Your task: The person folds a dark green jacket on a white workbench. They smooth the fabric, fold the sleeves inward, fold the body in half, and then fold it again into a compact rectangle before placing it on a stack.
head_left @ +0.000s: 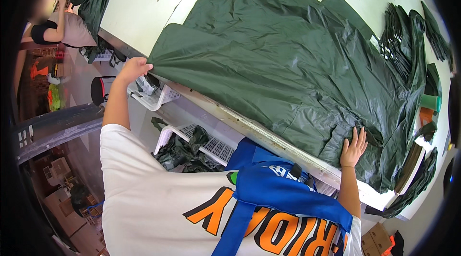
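A dark green waterproof garment (259,59), much like a raincoat, lies spread across the white table (153,1). Its thin, shiny cloth is full of creases, and one side hangs close to the table's near edge. At the left, my left hand (132,70) pinches a corner of the cloth at that edge, and folds fan out from the grip. My right hand (354,148) rests flat on the garment near its lower right part, fingers stretched out, beside a dark opening or fold in the cloth.
White plastic baskets (165,136) under the table's edge hold dark green cloth. More dark green pieces (403,40) are heaped at the table's right end, near a green cylinder (430,103). Another person (72,28) handles dark green cloth at the far left.
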Demonstrator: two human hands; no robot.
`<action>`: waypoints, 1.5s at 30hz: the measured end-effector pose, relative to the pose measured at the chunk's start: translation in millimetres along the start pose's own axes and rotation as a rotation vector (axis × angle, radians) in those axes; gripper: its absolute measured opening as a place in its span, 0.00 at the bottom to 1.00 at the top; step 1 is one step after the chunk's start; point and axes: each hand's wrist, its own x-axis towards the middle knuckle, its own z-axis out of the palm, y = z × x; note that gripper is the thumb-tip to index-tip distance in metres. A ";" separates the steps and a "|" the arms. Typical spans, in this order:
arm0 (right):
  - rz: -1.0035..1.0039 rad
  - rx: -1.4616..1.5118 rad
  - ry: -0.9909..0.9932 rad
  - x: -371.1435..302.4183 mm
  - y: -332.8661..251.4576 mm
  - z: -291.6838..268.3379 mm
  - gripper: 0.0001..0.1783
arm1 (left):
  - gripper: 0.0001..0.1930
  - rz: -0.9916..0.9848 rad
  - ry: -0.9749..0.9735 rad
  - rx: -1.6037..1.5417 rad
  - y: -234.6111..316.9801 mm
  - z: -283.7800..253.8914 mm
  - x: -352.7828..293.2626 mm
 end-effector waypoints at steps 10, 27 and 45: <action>0.011 -0.018 0.010 -2.8 0.3 5.1 0.29 | 0.09 0.510 0.246 -0.930 45.2 21.5 -18.8; -0.004 0.048 0.056 5.5 -10.9 -12.4 0.30 | 0.04 0.130 -0.164 -0.634 -67.2 61.2 4.4; -0.572 0.695 -0.277 92.0 -274.1 -67.9 0.11 | 0.16 0.334 -0.091 -0.521 45.1 25.8 18.5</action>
